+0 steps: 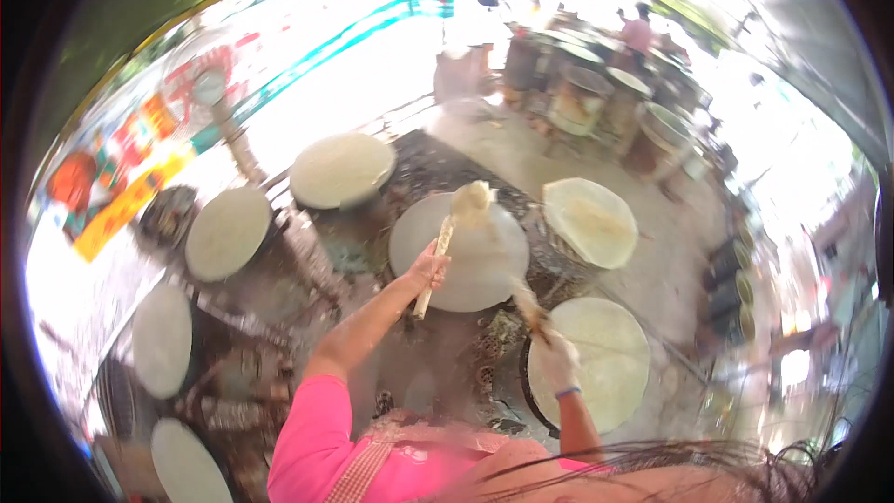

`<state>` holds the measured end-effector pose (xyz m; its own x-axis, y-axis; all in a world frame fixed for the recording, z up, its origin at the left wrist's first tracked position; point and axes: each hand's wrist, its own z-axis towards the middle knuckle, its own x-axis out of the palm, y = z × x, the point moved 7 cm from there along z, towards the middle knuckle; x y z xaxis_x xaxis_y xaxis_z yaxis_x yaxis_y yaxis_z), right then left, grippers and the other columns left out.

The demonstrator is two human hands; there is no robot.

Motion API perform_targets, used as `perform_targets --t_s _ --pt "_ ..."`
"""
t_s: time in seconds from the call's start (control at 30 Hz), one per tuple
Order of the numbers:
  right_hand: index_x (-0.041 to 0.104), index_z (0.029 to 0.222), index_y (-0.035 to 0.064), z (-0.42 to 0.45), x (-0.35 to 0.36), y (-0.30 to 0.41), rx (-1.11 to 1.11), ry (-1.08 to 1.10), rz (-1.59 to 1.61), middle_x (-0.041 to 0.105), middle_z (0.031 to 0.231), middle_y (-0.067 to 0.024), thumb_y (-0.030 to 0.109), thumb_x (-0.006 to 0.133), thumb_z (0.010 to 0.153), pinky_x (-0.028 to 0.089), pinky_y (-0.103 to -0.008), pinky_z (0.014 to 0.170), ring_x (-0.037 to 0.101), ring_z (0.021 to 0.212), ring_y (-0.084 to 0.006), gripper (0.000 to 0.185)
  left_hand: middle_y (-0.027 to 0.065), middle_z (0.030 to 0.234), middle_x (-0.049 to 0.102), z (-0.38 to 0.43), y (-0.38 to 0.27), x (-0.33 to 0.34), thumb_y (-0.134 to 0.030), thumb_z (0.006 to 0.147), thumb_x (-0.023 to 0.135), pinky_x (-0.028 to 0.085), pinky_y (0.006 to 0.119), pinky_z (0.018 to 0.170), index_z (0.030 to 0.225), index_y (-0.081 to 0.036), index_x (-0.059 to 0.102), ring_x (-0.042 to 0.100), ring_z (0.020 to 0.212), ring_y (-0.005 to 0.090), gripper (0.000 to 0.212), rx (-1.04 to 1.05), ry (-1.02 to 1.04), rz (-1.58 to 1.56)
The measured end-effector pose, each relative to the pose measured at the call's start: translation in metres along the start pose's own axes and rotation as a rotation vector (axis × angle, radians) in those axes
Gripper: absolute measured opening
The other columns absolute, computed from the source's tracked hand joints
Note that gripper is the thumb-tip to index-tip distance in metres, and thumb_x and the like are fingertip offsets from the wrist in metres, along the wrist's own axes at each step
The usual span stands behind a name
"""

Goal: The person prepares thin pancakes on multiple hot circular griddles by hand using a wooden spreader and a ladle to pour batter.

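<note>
My left hand (pixel 426 268) is closed around a pale stick (pixel 424 302). Near its upper end is a lump of dough or thick batter (pixel 472 201); blur hides how the two are joined. Both are over a round griddle (pixel 419 255) with a greyish-white surface. In a whitish glove, my right hand (pixel 557 363) grips a brush- or scraper-like tool (pixel 532 309), its end blurred at the griddle's lower right rim. Beneath this hand lies a round griddle covered with a pale sheet (pixel 604 370). A thin, pale round sheet (pixel 590 222) rests farther right.
More round, pale-topped griddles stand to the left, including a far one (pixel 342 171) and a nearer one (pixel 229 233). A crusted beam (pixel 311 251) runs between them. Large drums (pixel 580 101) and a person in pink (pixel 637 35) are at the back right.
</note>
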<state>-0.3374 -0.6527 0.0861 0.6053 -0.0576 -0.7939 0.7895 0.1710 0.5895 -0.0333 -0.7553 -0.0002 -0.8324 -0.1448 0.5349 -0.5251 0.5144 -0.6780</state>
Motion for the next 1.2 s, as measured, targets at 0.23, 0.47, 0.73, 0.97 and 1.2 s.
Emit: perform_targets --t_s 0.23,0.47,0.73,0.97,1.2 --pt "0.068 0.104 0.0111 0.036 0.074 -0.046 0.21 -0.037 0.143 0.067 0.077 -0.014 0.026 0.061 0.083 0.05 -0.0371 0.066 0.065 0.074 -0.0285 0.027 0.0183 0.079 0.063 0.108 -0.018 -0.071 -0.006 0.079 0.047 0.052 0.043 0.065 0.143 -0.024 0.026 0.064 0.071 0.0338 0.069 0.644 -0.546 1.322" --pt "0.067 0.102 0.0048 0.073 0.135 -0.045 0.209 -0.171 0.025 0.067 0.083 -0.0156 0.026 0.062 0.082 0.049 -0.0366 0.067 0.066 0.072 -0.0284 0.03 0.0216 0.088 0.061 0.098 -0.051 -0.043 -0.01 0.083 0.05 0.049 0.045 0.075 0.141 -0.023 0.031 0.06 0.086 0.0385 0.062 0.728 -0.577 1.453" --pt "0.067 0.101 0.0045 0.131 0.205 -0.02 0.28 -0.175 0.191 0.066 0.074 -0.0145 0.025 0.063 0.079 0.05 -0.0348 0.068 0.064 0.069 -0.0204 0.03 0.0218 0.125 0.052 -0.005 -0.099 -0.125 -0.003 0.078 0.048 0.047 0.037 0.085 0.141 -0.011 0.03 0.057 0.105 0.0359 0.067 0.88 -0.336 0.98" --pt "0.066 0.102 -0.0053 0.088 0.202 -0.001 0.465 -0.227 0.832 0.068 0.094 -0.0072 0.015 0.064 0.078 0.048 -0.0296 0.077 0.062 0.084 -0.0157 0.031 0.0176 0.124 0.055 -0.127 -0.002 -0.197 0.0 0.075 0.051 0.049 0.033 0.072 0.143 -0.012 0.031 0.062 0.089 0.0277 0.072 0.245 -0.339 0.874" --pt "0.068 0.1 0.0006 0.098 0.154 -0.027 0.479 -0.039 0.849 0.07 0.088 -0.0093 0.019 0.059 0.08 0.05 -0.0263 0.07 0.064 0.075 -0.0128 0.029 0.0177 0.117 0.058 -0.106 0.016 -0.232 -0.004 0.073 0.05 0.049 0.033 0.055 0.142 -0.015 0.033 0.061 0.068 0.0244 0.072 0.291 -0.339 0.97"
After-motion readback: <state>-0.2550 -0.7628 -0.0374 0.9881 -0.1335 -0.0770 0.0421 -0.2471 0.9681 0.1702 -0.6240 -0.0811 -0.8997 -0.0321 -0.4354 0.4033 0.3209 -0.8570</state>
